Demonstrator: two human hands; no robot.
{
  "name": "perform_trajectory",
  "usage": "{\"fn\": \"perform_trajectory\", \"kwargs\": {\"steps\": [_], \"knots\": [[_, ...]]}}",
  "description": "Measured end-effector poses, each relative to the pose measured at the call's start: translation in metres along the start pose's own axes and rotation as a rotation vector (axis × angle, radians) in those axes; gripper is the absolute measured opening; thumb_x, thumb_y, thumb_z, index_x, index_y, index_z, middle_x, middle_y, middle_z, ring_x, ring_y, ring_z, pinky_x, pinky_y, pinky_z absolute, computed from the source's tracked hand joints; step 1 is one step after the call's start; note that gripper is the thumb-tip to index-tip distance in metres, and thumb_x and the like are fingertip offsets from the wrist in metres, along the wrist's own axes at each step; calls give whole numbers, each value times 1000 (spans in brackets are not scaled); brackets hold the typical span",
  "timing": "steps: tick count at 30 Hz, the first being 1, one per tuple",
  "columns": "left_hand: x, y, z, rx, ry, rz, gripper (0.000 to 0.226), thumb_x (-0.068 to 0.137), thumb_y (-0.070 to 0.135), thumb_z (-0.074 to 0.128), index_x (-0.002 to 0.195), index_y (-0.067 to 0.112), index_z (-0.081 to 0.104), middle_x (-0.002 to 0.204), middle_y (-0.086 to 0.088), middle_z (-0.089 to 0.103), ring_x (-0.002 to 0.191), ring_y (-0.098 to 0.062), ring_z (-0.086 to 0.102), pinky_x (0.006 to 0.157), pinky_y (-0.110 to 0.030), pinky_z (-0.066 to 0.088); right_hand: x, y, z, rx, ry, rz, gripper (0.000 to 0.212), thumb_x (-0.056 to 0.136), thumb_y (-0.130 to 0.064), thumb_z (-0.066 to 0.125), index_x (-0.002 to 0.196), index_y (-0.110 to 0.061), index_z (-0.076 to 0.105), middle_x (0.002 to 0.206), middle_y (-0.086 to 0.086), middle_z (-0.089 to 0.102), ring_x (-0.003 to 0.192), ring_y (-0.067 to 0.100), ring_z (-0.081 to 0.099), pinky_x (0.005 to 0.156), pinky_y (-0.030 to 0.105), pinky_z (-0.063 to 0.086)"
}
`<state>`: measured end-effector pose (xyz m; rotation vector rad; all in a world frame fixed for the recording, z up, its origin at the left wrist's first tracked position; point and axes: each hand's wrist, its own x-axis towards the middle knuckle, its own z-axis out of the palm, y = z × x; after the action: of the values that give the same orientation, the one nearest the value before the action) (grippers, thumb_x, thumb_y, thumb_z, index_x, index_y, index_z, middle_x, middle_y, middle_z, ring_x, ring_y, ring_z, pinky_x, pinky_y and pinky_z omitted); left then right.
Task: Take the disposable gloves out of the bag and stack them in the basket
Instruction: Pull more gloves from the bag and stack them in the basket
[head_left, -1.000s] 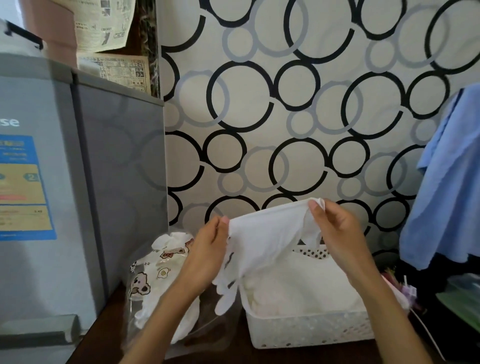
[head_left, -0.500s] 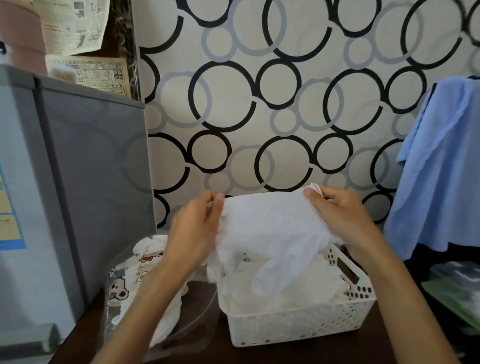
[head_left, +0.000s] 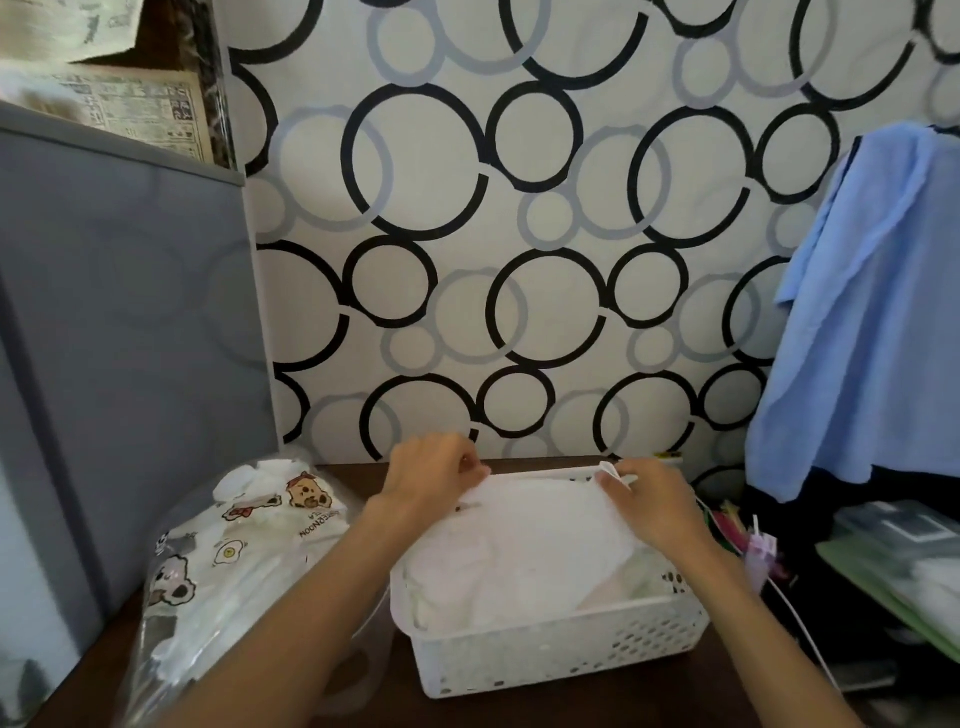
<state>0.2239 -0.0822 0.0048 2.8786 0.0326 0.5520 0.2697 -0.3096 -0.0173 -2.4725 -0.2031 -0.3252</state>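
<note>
A thin white disposable glove (head_left: 540, 525) lies spread over the pile of gloves inside the white perforated basket (head_left: 561, 649). My left hand (head_left: 431, 478) pinches the glove's far left edge at the basket's back rim. My right hand (head_left: 649, 499) pinches its far right corner. To the left of the basket lies a clear plastic bag (head_left: 234, 561) printed with cartoon bears and eggs, with more white gloves inside it.
The basket and bag stand on a dark brown table (head_left: 519, 712) against a circle-patterned wall. A grey cabinet (head_left: 119, 364) rises at the left. A blue cloth (head_left: 872, 338) hangs at the right above green-lidded containers (head_left: 893, 571) and a white cable.
Both hands have lowered the glove from in front of the wall down onto the pile in the basket. The view has tilted down and shifted right.
</note>
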Motion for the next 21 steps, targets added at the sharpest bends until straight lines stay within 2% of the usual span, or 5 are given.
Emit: {"fn": "perform_trajectory", "kwargs": {"steps": [5,12,15,17,21], "knots": [[-11,8,-11,-99,72,67,29,97,46,45,109,27,63,110,11,66,100,-11,61,80,-29,49,0,-2,-6,-23,76,-8,31,92,-39,57,110,-17,67,107,6,68,92,20,60,79,31,46],[-54,0,-20,163,-590,159,81,87,74,21,153,31,3,161,8,-1,148,-12,-1,121,-40,-1,-17,-8,-19,-7,86,-148,34,89,-26,62,122,-23,56,105,-3,56,91,9,51,74,24,37],[-55,-7,-17,274,-677,122,90,83,78,21,151,29,-13,160,5,-15,148,-14,-10,120,-43,-7,-28,-20,-12,-36,-242,-275,48,89,-41,60,132,-35,43,134,-2,42,122,12,40,99,29,36],[-54,-7,-11,353,-717,103,95,80,82,20,151,29,-16,159,4,-17,148,-15,-10,119,-45,-9,-31,-21,-3,-299,-512,-252,75,86,-60,52,148,-35,18,157,-4,9,145,22,4,116,44,12],[-53,-3,-3,490,-750,100,100,76,87,17,151,29,-14,160,4,-12,148,-18,-12,118,-48,-13,-25,-5,6,-471,-642,-97,101,78,-77,41,152,-26,-5,158,0,-17,146,25,-15,117,46,-3]]}}
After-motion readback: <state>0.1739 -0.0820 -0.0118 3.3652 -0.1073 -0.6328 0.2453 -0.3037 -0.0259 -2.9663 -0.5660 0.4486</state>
